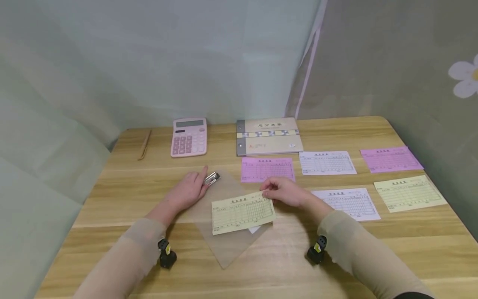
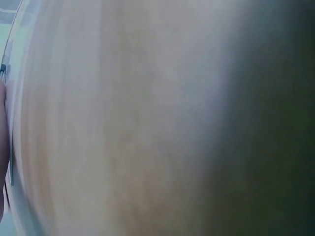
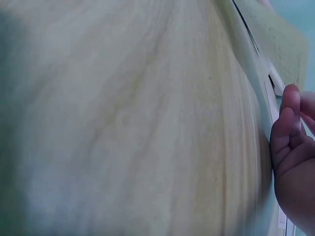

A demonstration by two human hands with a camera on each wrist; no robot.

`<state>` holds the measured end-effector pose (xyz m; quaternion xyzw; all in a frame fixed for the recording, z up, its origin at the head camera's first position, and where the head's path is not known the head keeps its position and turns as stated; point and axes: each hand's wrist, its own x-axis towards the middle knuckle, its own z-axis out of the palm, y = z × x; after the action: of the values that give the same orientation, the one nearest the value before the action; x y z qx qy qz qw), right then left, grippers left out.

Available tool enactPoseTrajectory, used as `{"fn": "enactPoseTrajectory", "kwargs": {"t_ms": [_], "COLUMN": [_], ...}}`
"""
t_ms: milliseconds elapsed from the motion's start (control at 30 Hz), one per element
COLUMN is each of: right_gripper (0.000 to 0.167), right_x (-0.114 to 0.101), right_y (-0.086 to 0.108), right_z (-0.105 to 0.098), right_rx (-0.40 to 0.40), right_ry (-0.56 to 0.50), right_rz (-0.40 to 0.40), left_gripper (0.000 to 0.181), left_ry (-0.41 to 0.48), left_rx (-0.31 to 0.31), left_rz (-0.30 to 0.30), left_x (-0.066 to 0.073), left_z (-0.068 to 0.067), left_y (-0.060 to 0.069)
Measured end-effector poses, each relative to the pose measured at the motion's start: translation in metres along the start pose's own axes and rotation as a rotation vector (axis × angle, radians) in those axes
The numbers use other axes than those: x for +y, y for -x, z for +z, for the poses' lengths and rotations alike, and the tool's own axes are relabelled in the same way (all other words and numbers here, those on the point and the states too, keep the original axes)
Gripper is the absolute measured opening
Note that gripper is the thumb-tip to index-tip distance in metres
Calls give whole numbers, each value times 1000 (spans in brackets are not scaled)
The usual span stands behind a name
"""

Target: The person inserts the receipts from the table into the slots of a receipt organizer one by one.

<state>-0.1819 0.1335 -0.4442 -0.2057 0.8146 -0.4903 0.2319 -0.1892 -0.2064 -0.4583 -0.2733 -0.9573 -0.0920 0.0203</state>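
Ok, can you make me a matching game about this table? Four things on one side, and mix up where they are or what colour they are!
Column 1
1. Calculator
2. Account book
3. Right hand
4. Left hand

Column 2
A. Mostly beige, with some grey
B. Right by the metal clip
C. Pink
D. Pinching a yellow slip

Right pairs: 1-C, 2-A, 3-D, 4-B
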Motion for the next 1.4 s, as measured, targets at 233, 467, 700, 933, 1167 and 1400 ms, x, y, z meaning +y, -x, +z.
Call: {"fn": "enactPoseTrajectory", "kwargs": {"t_ms": [233, 467, 700, 933, 1167, 1400], "right_gripper": [12, 9, 23, 37, 34, 44], "right_x": [-5, -11, -22, -43, -43, -41], "right_y": [0, -7, -29, -14, 10, 8], "right_z": [4, 10, 20, 49, 91, 98], "right_rx": [8, 70, 185, 268, 113, 95], "right_ry": [101, 222, 329, 774, 1075, 1109], "right_rz": [-14, -9, -52, -328, -478, -474], "left_gripper": [65, 64, 64, 63, 63, 61], "left_ry": [67, 85, 71, 84, 68, 44], "left_rx": [50, 76, 60, 64, 59, 27], "left_rz": [-15, -32, -33, -29, -24, -22], "left_x": [0, -1, 2, 2, 2, 3], "left_z": [3, 4, 0, 0, 1, -2], "left_y": [2, 2, 0, 3, 1, 0]}}
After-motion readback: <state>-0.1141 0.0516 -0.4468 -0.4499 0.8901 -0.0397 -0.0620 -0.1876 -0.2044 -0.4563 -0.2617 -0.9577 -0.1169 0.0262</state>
